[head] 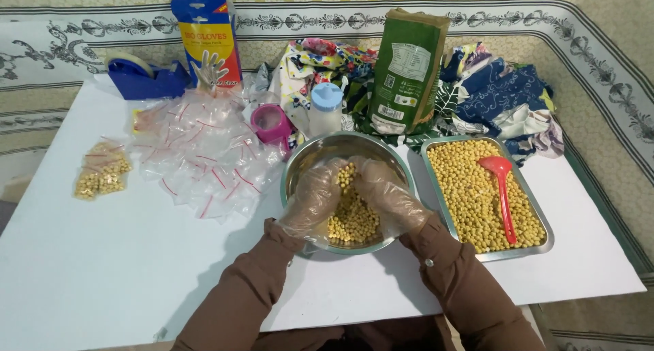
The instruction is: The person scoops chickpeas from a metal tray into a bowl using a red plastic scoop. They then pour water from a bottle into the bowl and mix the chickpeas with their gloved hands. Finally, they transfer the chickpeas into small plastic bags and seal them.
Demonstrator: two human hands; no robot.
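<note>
Both my hands wear clear plastic gloves and reach into a round steel bowl (pixel 306 161) holding yellow chickpeas (pixel 354 221). My left hand (pixel 312 201) and my right hand (pixel 386 197) are cupped together over the bowl, with a small heap of chickpeas (pixel 346 177) held between the fingertips. Brown sleeves cover both forearms.
A steel tray (pixel 538 215) of chickpeas with a red spoon (pixel 502 187) lies right of the bowl. Empty zip bags (pixel 197 153) and filled bags (pixel 102 168) lie left. Behind stand a green packet (pixel 409 71), glove pack (pixel 204 41), blue tape dispenser (pixel 146 78), pink cup (pixel 271 123), white bottle (pixel 325 109), patterned cloth (pixel 497 99).
</note>
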